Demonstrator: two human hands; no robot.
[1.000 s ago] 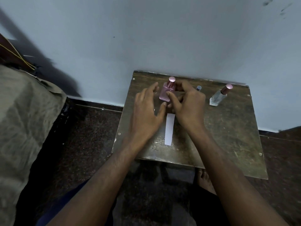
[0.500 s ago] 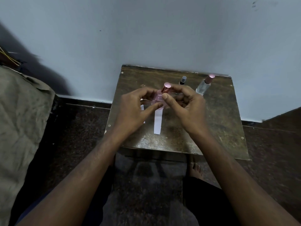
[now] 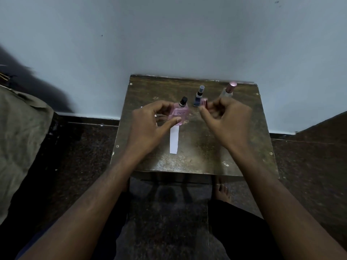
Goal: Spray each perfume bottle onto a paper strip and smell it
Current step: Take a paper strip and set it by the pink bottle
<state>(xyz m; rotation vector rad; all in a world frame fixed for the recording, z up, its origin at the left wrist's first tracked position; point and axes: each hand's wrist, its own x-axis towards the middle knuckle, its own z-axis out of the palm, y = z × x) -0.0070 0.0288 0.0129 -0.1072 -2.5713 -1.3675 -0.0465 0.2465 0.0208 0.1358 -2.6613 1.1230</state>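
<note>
While nothing has been sprayed yet as far as can be judged, uncapping looks done. Olive-grey cloth (image 3: 22, 139) heaped at far left, off the worktop. Left hand (image 3: 150, 124) curls round the square pink glass perfume bottle (image 3: 179, 115), fingers behind it and thumb across its lower front, black spray nozzle bare on top; bottle held just above the scuffed brown worktop (image 3: 216, 151). White paper strip (image 3: 174, 140) lies flat on the worktop right below the bottle, its upper end hidden behind bottle and thumb. A bit of white also shows behind the left fingers, probably more paper, cannot tell. Next right, small dark blue bottle with grey cap (image 3: 198, 97) stands upright near the back. Right hand (image 3: 225, 119) pinches the pink metallic cap (image 3: 204, 102) at its fingertips, other fingers loosely curled. Far right, clear glass bottle with pink cap (image 3: 228, 91) stands near the back corner, partly behind the right hand.

Handling judgement: glass bottle is rigid, smooth, likely slippery and breakable if dropped, so grip the flat sides and leave the nozzle free for a fingertip press. Strip is light and floppy; pinch one end, spray the other.
</note>
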